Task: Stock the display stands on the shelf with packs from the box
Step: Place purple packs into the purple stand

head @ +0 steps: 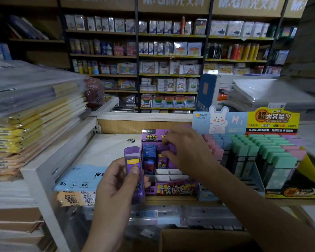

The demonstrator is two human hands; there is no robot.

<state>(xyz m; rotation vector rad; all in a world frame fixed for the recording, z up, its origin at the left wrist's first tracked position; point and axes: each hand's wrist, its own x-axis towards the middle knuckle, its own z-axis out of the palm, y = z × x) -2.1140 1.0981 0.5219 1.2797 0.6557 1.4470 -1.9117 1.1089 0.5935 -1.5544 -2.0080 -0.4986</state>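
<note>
The left hand (115, 182) is closed round a slim translucent purple plastic pack (134, 170), held upright just left of the purple cardboard display stand (171, 189) on the shelf. The right hand (187, 151) reaches over the stand, its thumb and curled fingers pinching the top of a second purple pack (161, 160), which stands beside a row of blue packs (149, 153). White front compartments (168, 174) lie open. A yellow stand of pastel packs (253, 119) crowds the right edge.
</note>
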